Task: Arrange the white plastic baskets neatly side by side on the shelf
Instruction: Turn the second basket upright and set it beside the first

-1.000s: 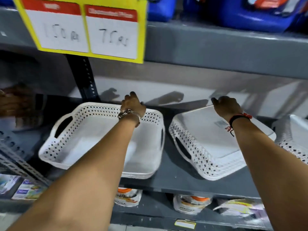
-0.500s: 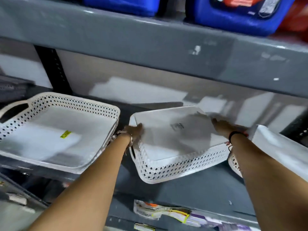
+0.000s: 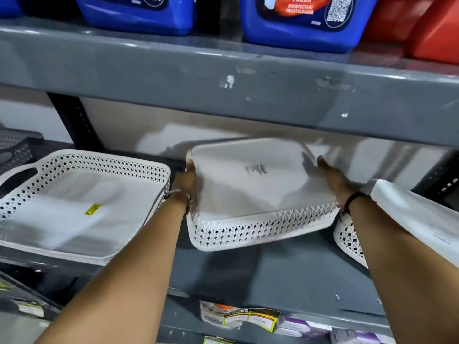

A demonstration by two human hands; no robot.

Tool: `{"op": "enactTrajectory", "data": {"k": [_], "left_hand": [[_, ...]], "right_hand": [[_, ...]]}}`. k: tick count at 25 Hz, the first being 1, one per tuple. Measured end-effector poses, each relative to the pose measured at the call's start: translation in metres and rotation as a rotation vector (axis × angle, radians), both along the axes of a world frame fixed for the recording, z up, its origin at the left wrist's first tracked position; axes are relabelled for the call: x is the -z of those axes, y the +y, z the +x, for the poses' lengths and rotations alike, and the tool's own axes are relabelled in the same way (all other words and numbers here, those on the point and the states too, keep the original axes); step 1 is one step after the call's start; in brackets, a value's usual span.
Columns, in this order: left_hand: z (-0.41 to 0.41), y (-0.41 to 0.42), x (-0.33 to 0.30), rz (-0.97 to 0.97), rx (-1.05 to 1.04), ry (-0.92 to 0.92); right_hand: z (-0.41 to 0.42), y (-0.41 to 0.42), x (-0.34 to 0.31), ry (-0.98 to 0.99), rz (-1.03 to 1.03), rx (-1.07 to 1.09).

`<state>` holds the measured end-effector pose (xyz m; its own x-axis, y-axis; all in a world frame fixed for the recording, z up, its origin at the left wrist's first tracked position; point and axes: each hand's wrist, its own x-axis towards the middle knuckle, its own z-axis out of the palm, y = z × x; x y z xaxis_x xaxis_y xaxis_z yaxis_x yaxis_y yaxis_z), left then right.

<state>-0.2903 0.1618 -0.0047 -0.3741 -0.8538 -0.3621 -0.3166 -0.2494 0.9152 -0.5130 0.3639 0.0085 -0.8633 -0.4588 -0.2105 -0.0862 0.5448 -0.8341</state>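
White basket (image 3: 250,194), upturned, perforated sides, seemingly lifted, gripped by both hands (image 3: 185,181) (image 3: 334,180).

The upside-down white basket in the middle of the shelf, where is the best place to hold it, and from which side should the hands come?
Best held by its two short ends, one hand from each side. The middle basket lies bottom-up, its flat base giving nothing to grasp, while the perforated walls flare outward to a rim. The left hand and right hand already press these ends. The neighbouring upright basket has a handle cut-out at its end, so this one probably does too.

white diamond-perforated basket (image 3: 258,209), grey shelf (image 3: 285,274)
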Motion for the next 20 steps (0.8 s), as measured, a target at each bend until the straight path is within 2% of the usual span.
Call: {"op": "enactTrajectory", "data": {"k": [2, 3, 5, 6, 8, 11, 14, 16, 18, 20], "left_hand": [[-0.012, -0.011, -0.009, -0.121, -0.141, 0.301], [-0.010, -0.007, -0.028, -0.111, -0.159, 0.415], [-0.012, -0.015, -0.041, 0.039, -0.098, 0.606], [-0.014, -0.025, -0.037, 0.138, -0.021, 0.667], [-0.009, -0.032, -0.029, 0.134, 0.045, 0.570], [0.005, -0.033, -0.017, 0.081, 0.087, 0.370], [0.021, -0.035, -0.016, 0.081, 0.035, 0.249], [0.029, -0.037, -0.021, -0.069, 0.104, -0.008], [0.036, -0.028, -0.022, -0.253, 0.306, -0.413], [0.041, -0.025, -0.013, -0.361, 0.437, -0.625]], "right_hand": [[0.016, 0.002, -0.020, 0.029, -0.201, 0.046], [0.019, 0.001, -0.023, -0.015, -0.351, 0.094], [0.018, 0.003, -0.023, -0.132, -0.623, 0.195], [0.014, 0.006, -0.021, -0.178, -0.692, 0.221], [0.014, 0.013, -0.017, -0.244, -0.764, 0.202], [0.017, 0.026, -0.001, -0.359, -0.668, 0.215], [0.021, 0.038, 0.011, -0.330, -0.508, 0.185], [0.023, 0.046, 0.016, -0.333, -0.313, 0.107], [0.029, 0.051, 0.022, -0.312, -0.036, 0.019], [0.032, 0.051, 0.027, -0.202, 0.180, -0.005]]}}
